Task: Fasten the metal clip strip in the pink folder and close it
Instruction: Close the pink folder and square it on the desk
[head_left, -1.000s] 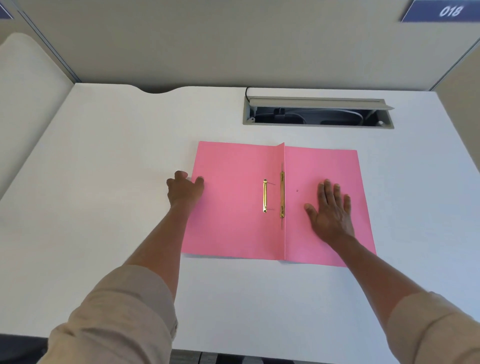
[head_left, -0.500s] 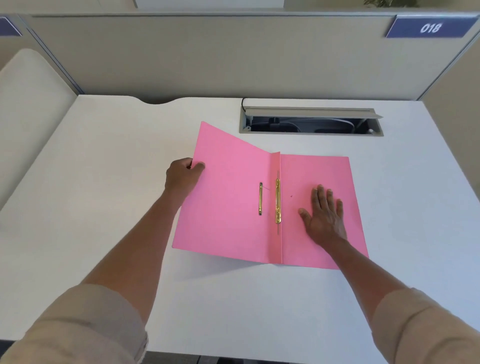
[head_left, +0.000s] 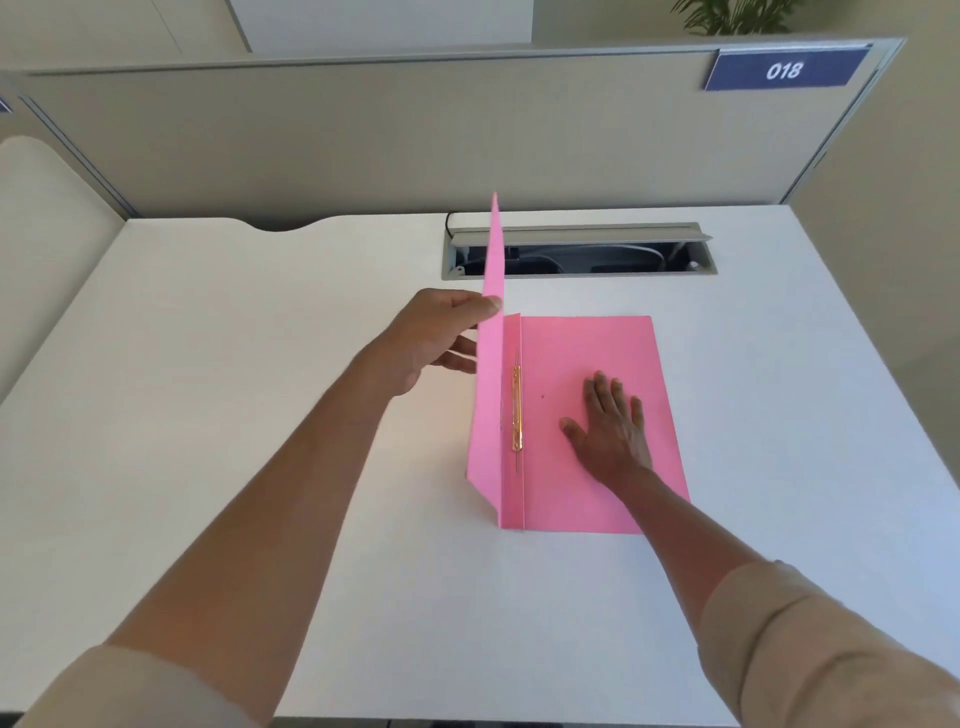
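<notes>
Front cover (head_left: 491, 374) now raised from flat to upright. Left hand (head_left: 434, 338) pinches its edge; right hand (head_left: 610, 426) flat, open, pressing the back cover (head_left: 587, 343). Clip strip (head_left: 516, 408) appears fastened. Closing step; next: lower cover, withdraw right hand.

Office cubicle; white laminate desk (head_left: 260, 364) walled behind by a grey fabric partition (head_left: 363, 140); blue number plate "018" (head_left: 783, 70) at partition's top right; grey metal cable tray slot (head_left: 576, 254) just below partition.
</notes>
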